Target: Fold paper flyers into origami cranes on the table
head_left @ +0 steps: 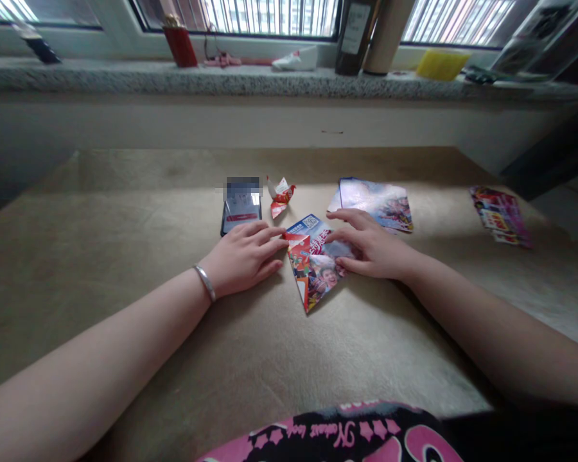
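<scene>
Between my hands a printed sheet of paper (324, 273) lies on the table, with its left edge folded over into a flap and a corner pointing toward me. My left hand (245, 258) rests flat beside it, fingers stretched out, fingertips touching the paper's left edge. On the paper's right side lies my right hand (366, 245), its fingers spread and covering part of the print. Just beyond my left fingertips stands a folded paper crane (281, 196) in red and white. A phone (241, 208) with a lit screen lies partly behind my left hand.
More printed sheets (376, 202) lie stacked behind my right hand. Farther right is a pile of colourful printed papers (501, 217). Along the back, the granite windowsill (250, 80) holds a red container (180, 43), a dark bottle (356, 38) and a yellow block (442, 65).
</scene>
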Available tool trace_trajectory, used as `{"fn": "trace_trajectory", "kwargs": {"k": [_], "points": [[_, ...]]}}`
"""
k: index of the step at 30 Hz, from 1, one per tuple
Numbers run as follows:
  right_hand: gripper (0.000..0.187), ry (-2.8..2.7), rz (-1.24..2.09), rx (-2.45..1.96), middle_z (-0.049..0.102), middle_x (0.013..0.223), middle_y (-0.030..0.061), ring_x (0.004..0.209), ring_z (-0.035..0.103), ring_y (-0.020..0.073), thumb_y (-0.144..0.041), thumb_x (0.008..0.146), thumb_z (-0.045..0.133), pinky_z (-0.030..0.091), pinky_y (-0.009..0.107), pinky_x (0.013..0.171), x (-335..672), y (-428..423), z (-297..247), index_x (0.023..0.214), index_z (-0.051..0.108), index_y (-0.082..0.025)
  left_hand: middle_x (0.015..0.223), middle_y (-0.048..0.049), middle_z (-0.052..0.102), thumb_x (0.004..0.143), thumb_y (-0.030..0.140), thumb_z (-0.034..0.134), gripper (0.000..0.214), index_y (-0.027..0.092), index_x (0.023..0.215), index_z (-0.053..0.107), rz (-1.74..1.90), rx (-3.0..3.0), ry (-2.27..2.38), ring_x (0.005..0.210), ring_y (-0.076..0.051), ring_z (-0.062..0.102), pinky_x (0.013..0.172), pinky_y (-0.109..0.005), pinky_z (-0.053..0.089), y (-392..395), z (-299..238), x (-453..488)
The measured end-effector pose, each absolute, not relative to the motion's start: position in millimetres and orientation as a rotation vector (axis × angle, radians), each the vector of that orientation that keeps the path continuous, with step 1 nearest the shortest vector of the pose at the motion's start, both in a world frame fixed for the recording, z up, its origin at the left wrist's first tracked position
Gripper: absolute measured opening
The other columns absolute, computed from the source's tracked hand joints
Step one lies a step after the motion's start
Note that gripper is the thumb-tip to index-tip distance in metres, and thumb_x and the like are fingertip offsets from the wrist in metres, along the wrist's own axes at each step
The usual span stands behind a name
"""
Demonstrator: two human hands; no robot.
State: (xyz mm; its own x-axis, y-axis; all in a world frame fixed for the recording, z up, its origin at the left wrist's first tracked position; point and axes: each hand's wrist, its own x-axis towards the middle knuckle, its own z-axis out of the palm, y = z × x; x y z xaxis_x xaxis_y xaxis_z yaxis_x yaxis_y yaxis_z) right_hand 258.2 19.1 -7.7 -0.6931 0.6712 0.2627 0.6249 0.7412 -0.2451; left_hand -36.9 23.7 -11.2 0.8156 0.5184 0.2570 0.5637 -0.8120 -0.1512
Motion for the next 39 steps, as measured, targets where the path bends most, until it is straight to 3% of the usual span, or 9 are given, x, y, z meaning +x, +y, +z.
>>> {"fn": "trace_trajectory", "kwargs": {"k": [5,9,16,23,33,39], "points": [[0.049,-2.782,0.248,-0.827,0.041,0.144,0.0085,0.138,0.025,0.0308,-0.042,0.075,0.066,0.028,0.053,0.11,257,16,-3,0.12,0.058,-0.024,0.133,-0.0055,0.054,0.095,0.044,0.038,0.046,0.018,0.13,0.053,-0.285,-2.665,-0.795,0.109,-0.024,0.051,0.097,-0.039,0.04,16,-9,-36],[0.057,-2.802,0.257,-0.831,0.043,0.143,0.0088,0.136,0.03,0.0295,-0.046,0.075,0.066,0.03,0.051,0.11,254,16,-3,0.126,0.054,-0.023,0.134,-0.0012,0.054,0.095,0.044,0.039,0.043,0.023,0.129,0.053,-0.286,-2.699,-0.673,0.108,-0.023,0.05,0.095,-0.036,0.039,10,-3,-32],[0.05,-2.764,0.118,-0.879,0.048,0.137,0.0098,0.135,0.031,0.0294,-0.048,0.081,0.059,0.03,0.051,0.11,243,10,-4,0.123,0.057,-0.021,0.13,-0.0044,0.056,0.094,0.043,0.041,0.043,0.022,0.131,0.05,-0.269,-2.904,-0.538,0.115,-0.024,0.048,0.099,-0.038,0.037,10,-1,-29],[0.043,-2.731,0.121,-0.85,0.055,0.13,0.0099,0.133,0.035,0.03,-0.048,0.079,0.062,0.035,0.051,0.107,243,11,-5,0.112,0.059,-0.021,0.135,-0.007,0.052,0.089,0.053,0.048,0.054,0.023,0.134,0.046,-0.225,-3.008,-0.653,0.121,-0.027,0.045,0.102,-0.042,0.035,9,-1,-29],[0.025,-2.73,0.134,-0.736,0.062,0.12,0.0068,0.125,0.045,0.0258,-0.037,0.083,0.057,0.04,0.045,0.103,245,11,0,0.101,0.061,-0.02,0.139,-0.0078,0.048,0.082,0.06,0.053,0.065,0.022,0.134,0.044,-0.19,-3.077,-0.692,0.127,-0.028,0.041,0.106,-0.045,0.032,9,2,-29],[0.02,-2.707,0.124,-0.717,0.065,0.115,0.0044,0.125,0.045,0.0271,-0.033,0.081,0.059,0.037,0.049,0.104,247,11,1,0.098,0.065,-0.023,0.138,-0.0075,0.048,0.084,0.044,0.054,0.053,0.021,0.132,0.047,-0.206,-3.103,-0.728,0.126,-0.027,0.042,0.106,-0.045,0.034,11,3,-29]]}}
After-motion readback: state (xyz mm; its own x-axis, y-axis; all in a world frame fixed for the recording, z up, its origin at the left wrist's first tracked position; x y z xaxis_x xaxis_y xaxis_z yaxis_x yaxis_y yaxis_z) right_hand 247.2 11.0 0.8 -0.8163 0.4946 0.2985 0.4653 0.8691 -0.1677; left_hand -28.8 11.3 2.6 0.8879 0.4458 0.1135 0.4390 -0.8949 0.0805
